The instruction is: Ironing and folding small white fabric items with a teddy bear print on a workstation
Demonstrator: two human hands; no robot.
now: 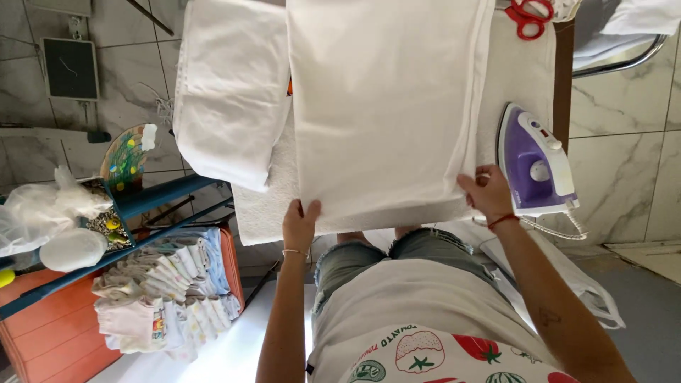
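A large folded white cloth (386, 106) lies flat on a white towel-covered ironing table (264, 206). My left hand (300, 224) grips the cloth's near left corner. My right hand (488, 193), with a red string on the wrist, holds its near right corner. A purple and white iron (535, 159) stands just right of my right hand, its cord curling below.
A stack of folded white cloth (230, 85) hangs over the table's left edge. Red scissors (528, 15) lie at the far right. On the left stand a blue shelf (152, 195) and an orange crate (57, 333) with folded baby clothes (167, 291).
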